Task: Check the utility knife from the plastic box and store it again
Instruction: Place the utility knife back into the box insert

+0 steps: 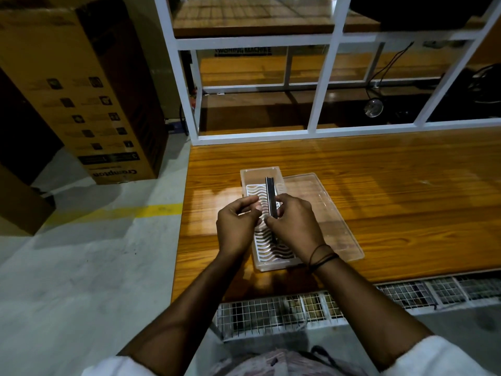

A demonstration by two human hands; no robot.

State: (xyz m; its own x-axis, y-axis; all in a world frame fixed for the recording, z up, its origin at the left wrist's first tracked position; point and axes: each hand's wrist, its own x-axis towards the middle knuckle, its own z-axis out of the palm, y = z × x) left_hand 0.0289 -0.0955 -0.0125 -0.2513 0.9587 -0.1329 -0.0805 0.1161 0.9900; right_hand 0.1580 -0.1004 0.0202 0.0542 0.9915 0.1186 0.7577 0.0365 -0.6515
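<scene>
A clear plastic box (247,177) with a white wavy insert lies open on the wooden table. Its clear lid (322,210) lies right beside it, on the right. Above the box, my right hand (294,225) holds a dark, slim utility knife (270,196) that points away from me. My left hand (237,226) is close to the knife's near end, fingers curled, fingertips at or near the knife; whether they touch it I cannot tell. The knife's lower part is hidden behind my right hand.
The wooden table (393,191) stretches to the right. A white metal shelf frame (322,85) stands at its far edge. A large cardboard box (81,85) stands on the floor to the left. A wire mesh rack (311,308) runs along the table's near edge.
</scene>
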